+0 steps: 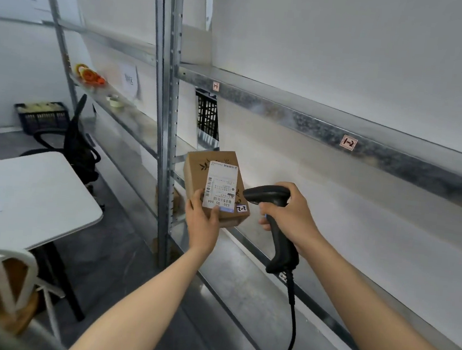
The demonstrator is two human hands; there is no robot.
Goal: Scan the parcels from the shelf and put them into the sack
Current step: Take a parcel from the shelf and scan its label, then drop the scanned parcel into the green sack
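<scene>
Parcel storeroom, small depot type.
Steel racking (163, 110) with handwritten bay tags (348, 143); parcel (196, 172) bearing a barcoded shipping label (220, 185); corded scanner (268, 194); plastic crate (42, 116); tape rolls (89, 75); white table (31, 188), office chair (79, 137).

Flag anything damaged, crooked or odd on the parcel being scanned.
Nothing serious. The cardboard parcel in the left hand looks undented, its shipping label flat. Only oddity: the label's print reads upside down from this view. The barcode scanner in the right hand looks intact.
</scene>
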